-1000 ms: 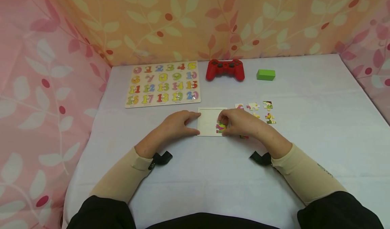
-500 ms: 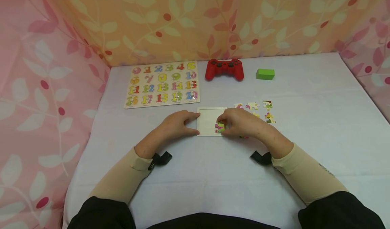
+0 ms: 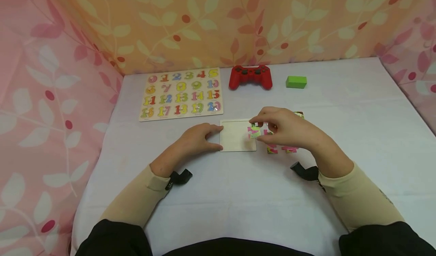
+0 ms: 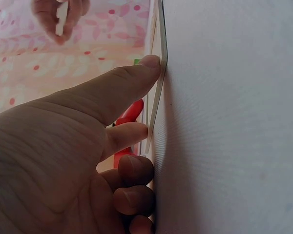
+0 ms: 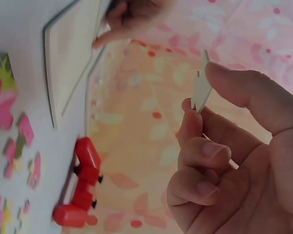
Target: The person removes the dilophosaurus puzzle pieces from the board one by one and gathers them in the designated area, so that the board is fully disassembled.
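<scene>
My right hand (image 3: 289, 129) pinches a pink and green jigsaw piece (image 3: 253, 132) between thumb and fingertips, overlapping the right edge of a cream puzzle tray (image 3: 235, 138). In the right wrist view that jigsaw piece (image 5: 201, 90) is edge-on, up off the table, with its pale back and side showing. The tray lies flat with its bare base visible. At its left edge my left hand (image 3: 192, 142) rests thumb and index fingertips spread apart against the rim; the left wrist view shows the thumb (image 4: 149, 62) touching this side. Several loose pieces (image 3: 289, 149) lie right of the tray, partly hidden under my right hand.
A wooden number board (image 3: 180, 93) lies at the back left. Behind the tray is a red game controller (image 3: 250, 78), with a green block (image 3: 296, 82) to its right. A patterned curtain (image 3: 211, 21) borders the white table at the back.
My right hand has lifted the jigsaw piece off the tray's lower right corner and moved right and away from the body with it. My left hand has stayed at the tray's left edge.
</scene>
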### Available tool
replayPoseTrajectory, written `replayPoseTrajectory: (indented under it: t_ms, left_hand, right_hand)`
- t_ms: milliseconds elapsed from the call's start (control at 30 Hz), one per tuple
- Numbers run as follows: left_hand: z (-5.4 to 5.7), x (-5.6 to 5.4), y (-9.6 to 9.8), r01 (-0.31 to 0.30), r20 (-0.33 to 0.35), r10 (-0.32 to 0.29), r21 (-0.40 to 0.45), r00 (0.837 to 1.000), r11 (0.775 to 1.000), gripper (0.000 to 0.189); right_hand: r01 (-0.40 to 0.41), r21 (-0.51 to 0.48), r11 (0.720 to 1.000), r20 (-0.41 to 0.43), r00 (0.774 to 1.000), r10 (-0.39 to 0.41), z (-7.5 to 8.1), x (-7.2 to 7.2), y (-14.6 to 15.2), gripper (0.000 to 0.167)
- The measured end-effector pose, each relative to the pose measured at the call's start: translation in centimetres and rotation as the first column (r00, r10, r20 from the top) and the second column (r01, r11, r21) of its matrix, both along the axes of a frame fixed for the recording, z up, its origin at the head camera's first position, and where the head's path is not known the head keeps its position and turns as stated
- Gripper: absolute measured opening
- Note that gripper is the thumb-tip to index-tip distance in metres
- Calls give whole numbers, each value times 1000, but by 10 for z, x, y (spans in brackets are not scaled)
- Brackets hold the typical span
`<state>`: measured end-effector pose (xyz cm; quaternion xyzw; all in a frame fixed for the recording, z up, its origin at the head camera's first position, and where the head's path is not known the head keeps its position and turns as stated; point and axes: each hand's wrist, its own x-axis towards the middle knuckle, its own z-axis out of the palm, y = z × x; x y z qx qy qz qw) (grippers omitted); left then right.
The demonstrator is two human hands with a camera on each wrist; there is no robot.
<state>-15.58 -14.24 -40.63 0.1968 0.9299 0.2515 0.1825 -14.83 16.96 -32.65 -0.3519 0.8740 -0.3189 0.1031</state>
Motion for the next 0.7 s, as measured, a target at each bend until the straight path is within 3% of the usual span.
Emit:
replayPoseTrajectory:
  t_ms: [367, 567, 700]
  left_hand:
    - [-4, 1, 0, 10, -10, -10, 3, 1000, 1000, 74]
    - [-1, 1, 1, 3, -9, -3, -8, 1000, 1000, 74]
    - [0, 2, 1, 3, -8, -3, -13, 1000, 1000, 74]
  right_hand:
    - [158, -5, 987, -116, 981, -157, 17, 24, 58, 48]
    - [232, 9, 973, -147, 962, -229, 9, 35, 95, 54]
    - [285, 36, 958, -68, 957, -282, -3, 41, 113, 52]
